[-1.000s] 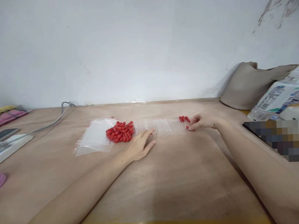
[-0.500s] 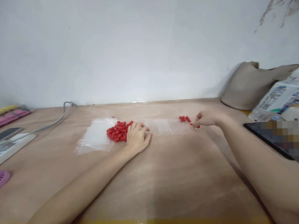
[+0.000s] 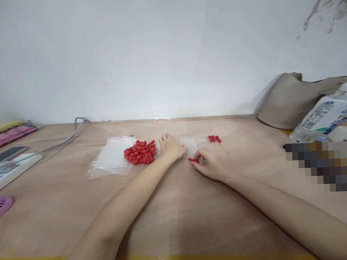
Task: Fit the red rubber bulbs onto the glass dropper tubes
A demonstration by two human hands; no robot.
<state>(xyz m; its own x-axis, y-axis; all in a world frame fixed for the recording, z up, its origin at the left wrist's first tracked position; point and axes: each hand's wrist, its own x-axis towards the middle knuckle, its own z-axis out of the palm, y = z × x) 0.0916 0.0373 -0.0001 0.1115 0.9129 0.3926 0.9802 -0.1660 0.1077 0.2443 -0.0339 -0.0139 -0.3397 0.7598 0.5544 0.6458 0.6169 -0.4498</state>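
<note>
My right hand (image 3: 212, 163) pinches a red rubber dropper bulb (image 3: 193, 160) between thumb and forefinger, near the front ends of the tubes. The row of thin clear dropper tubes (image 3: 195, 143) lies side by side on the table. Over the left part of that row rests my left hand (image 3: 172, 147), palm down with fingers apart; the tubes beneath it are partly hidden. A heap of red rubber bulbs (image 3: 138, 153) lies to its left. At the right end, a few tubes carry red bulbs (image 3: 213, 138) on their far ends.
Clear zip bags (image 3: 110, 157) lie stacked left of the heap. Farther left are a grey cable (image 3: 63, 144), a phone (image 3: 10, 154), a white power strip (image 3: 22, 167) and a purple slotted object (image 3: 1, 207). A plastic bottle (image 3: 319, 118) and a beige bag-like object (image 3: 287, 100) stand at right.
My right hand has moved left and nearer, from the bulbed tubes to the row's front edge, with a red bulb in its fingers. My left hand has shifted right, from the heap onto the tubes.
</note>
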